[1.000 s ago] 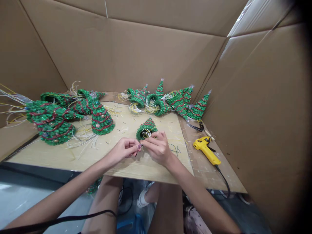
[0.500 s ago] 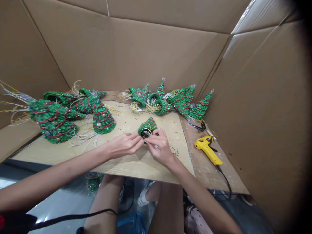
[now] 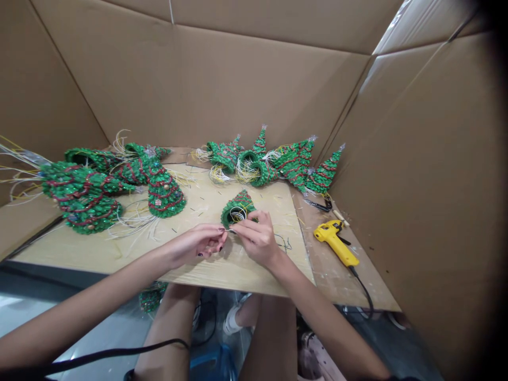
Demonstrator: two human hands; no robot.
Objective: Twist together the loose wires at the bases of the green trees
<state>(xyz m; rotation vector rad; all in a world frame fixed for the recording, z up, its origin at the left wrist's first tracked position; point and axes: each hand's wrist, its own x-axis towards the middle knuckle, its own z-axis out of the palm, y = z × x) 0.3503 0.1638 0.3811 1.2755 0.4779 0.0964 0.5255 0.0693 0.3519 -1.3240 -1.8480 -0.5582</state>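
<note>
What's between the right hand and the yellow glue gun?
Head view: thin dark wire scraps on the pale wooden board, by the right hand.

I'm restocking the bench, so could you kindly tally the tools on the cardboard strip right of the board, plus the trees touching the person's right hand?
Yellow hot glue gun: 1
Black-handled scissors: 1
Pale wooden stick: 1
Green sequinned cone tree at the right hand: 1
Total: 4

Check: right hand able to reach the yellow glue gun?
Looks likely: the right hand sits near the yellow glue gun, with only the wooden board and a few loose wires between. It is busy at the small tree, though.
</note>
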